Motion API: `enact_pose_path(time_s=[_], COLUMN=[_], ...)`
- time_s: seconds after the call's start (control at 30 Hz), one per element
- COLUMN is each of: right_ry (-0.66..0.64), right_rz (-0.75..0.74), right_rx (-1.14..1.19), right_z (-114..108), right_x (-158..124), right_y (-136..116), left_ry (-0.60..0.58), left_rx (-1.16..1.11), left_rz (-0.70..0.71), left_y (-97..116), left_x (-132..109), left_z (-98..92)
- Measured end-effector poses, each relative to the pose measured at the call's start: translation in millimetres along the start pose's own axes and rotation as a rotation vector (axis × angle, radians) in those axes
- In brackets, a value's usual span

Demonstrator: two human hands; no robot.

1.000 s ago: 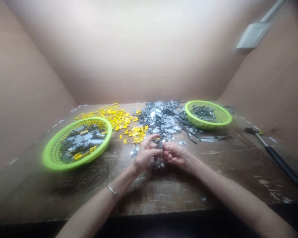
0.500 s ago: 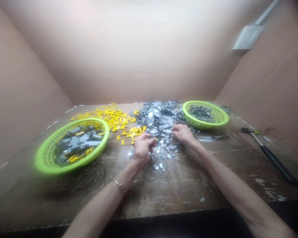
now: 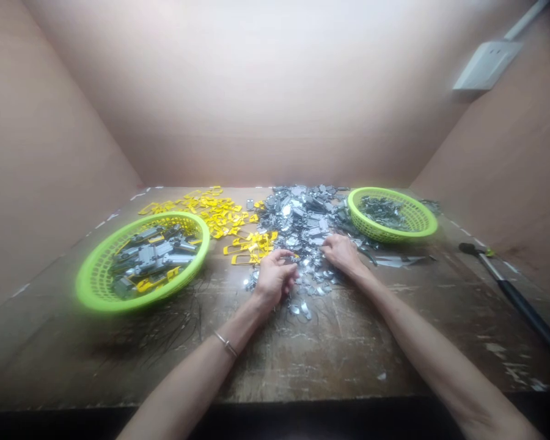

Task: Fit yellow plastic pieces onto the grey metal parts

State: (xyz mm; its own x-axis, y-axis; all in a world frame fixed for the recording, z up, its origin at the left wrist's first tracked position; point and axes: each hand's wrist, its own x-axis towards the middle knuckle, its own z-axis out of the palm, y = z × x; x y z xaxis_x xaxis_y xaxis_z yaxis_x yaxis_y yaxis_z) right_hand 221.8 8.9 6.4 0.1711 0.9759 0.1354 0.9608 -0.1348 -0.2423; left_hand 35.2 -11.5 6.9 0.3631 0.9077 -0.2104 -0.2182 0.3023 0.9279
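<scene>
My left hand (image 3: 275,278) is closed in a pinch at the near edge of a pile of small silvery metal pieces (image 3: 302,211). Whatever sits between its thumb and fingers is too small and blurred to name. My right hand (image 3: 343,252) reaches to the pile's right side, its fingers drawn together against the pieces; their tips are partly hidden. Yellow frame-shaped pieces (image 3: 252,247) lie just left of my left hand, with more yellow frames (image 3: 206,211) spread behind. A few loose shiny pieces (image 3: 302,310) rest on the wood below my left hand.
A green basket (image 3: 89,293) at left holds grey and yellow parts. Another green basket (image 3: 424,231) at right holds small dark metal pieces. A black-handled tool (image 3: 522,305) lies far right, near flat pale strips (image 3: 396,261). A white socket (image 3: 488,64) hangs on the wall.
The whole view has shifted, so things appear slightly further right. Both hands stay near the same spots by the pile, with the left still pinched and the right fingers still among the pieces.
</scene>
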Motion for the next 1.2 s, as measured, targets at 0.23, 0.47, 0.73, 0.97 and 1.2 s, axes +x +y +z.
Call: enact_pose_path(time_s=[0.23, 0.47, 0.73, 0.97, 1.2], right_ry=[0.088, 0.130, 0.071, 0.070, -0.043], right_rz=[-0.419, -0.538, -0.428, -0.440, -0.496], right_rx=[0.327, 0.414, 0.552, 0.542, 0.629], right_z=[-19, -7, -11, -7, -14], right_x=[-38, -58, -60, -60, -54], right_y=[-33, -51, -50, -50, -46], left_ry=[0.084, 0.092, 0.103, 0.132, 0.155], left_rx=[-0.045, -0.058, -0.059, -0.059, -0.106], left_rz=[0.058, 0.102, 0.055, 0.074, 0.100], left_y=[-1, -8, -5, -4, 2], left_x=[0, 0, 0, 1, 4], left_z=[2.4, 2.0, 1.0, 1.2, -2.2])
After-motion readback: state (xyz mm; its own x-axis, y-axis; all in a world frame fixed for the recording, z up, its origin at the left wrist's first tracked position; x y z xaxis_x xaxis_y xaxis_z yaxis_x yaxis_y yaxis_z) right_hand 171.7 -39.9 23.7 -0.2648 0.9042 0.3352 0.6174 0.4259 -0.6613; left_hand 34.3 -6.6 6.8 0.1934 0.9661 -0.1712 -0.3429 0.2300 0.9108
